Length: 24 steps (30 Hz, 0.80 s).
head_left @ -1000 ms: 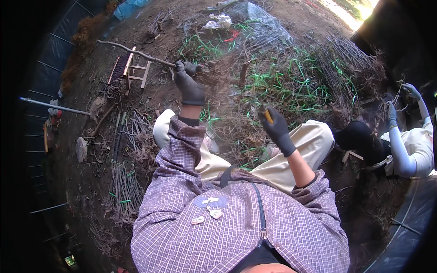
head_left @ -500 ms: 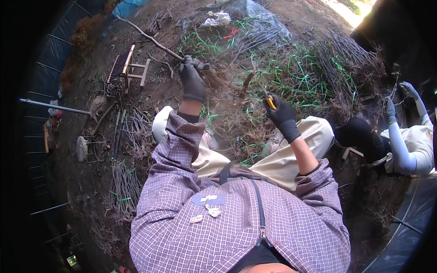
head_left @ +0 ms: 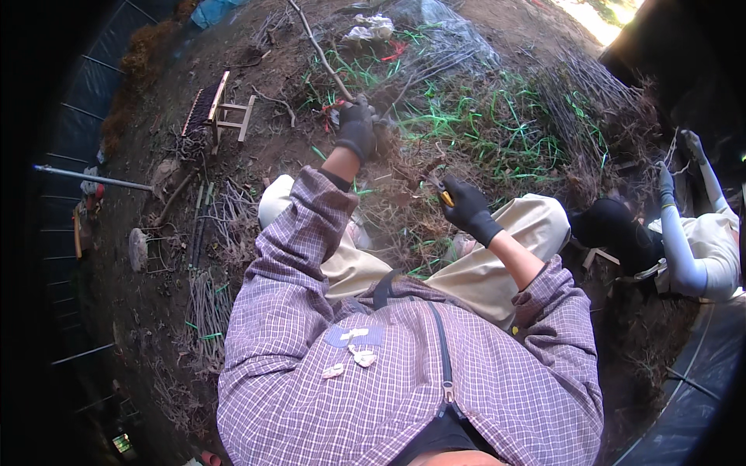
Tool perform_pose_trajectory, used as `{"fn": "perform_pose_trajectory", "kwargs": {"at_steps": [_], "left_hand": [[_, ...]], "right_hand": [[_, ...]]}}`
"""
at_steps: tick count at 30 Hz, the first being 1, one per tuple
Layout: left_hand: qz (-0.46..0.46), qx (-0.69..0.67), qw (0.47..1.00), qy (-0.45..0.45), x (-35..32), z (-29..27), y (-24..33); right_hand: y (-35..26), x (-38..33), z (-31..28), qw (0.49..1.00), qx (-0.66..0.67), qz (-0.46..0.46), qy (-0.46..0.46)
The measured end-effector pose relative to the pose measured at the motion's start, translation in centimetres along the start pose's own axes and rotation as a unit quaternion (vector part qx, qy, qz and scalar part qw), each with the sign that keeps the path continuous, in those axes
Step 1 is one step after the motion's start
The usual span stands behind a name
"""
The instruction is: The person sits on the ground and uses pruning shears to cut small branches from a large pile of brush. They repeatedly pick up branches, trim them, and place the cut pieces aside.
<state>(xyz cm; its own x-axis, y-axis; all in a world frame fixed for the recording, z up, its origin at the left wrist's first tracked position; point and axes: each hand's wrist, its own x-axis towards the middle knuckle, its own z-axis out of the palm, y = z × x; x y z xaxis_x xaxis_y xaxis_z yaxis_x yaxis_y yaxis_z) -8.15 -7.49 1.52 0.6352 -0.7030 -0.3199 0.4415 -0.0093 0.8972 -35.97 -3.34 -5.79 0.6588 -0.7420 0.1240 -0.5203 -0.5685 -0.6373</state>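
Observation:
My left hand (head_left: 357,128), in a dark glove, is closed round the lower part of a long bare sapling (head_left: 318,48). Its thin stem slants up and away to the far edge of the view. Brown, tangled roots (head_left: 398,163) spread just right of that hand, blurred in places. My right hand (head_left: 468,211), gloved the same way, grips yellow-handled pruning shears (head_left: 446,198), mostly covered by the fingers. Their metal end points toward the roots; whether the blades touch any root I cannot tell.
Green ties and rooty plants (head_left: 505,132) lie heaped ahead, beside bundled saplings (head_left: 587,97). A small wooden stool (head_left: 220,113) stands on the left, with cut sticks (head_left: 208,311) nearer. At the right a co-worker (head_left: 691,241) holds a thin plant.
My left hand has moved right and slightly nearer, and the sapling now stands steeper. My right hand has come left and nearer, bringing the shears closer to the roots.

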Motion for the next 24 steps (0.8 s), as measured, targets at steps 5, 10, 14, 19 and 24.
{"fn": "perform_pose_trajectory", "kwargs": {"at_steps": [5,10,14,19,24], "left_hand": [[0.053,-0.047,0.997,-0.009,3.7,-2.2,-0.1],[0.003,-0.036,0.999,-0.016,1.7,0.7,0.8],[-0.337,-0.206,0.837,-0.377,7.3,-5.7,-0.3],[-0.312,-0.16,0.886,-0.302,6.1,-3.6,-0.7],[0.128,-0.063,0.975,-0.168,3.1,0.9,6.5]], "right_hand": [[-0.9,1.2,0.3,0.999,-0.008,-0.012,0.047],[2.1,-1.1,-1.0,0.995,-0.065,0.053,0.054],[-2.4,-0.6,-2.4,0.987,-0.007,-0.144,0.071],[-1.4,-1.7,-0.5,0.996,0.029,-0.075,0.026],[6.7,-3.7,3.4,0.771,0.492,0.395,-0.081]]}}
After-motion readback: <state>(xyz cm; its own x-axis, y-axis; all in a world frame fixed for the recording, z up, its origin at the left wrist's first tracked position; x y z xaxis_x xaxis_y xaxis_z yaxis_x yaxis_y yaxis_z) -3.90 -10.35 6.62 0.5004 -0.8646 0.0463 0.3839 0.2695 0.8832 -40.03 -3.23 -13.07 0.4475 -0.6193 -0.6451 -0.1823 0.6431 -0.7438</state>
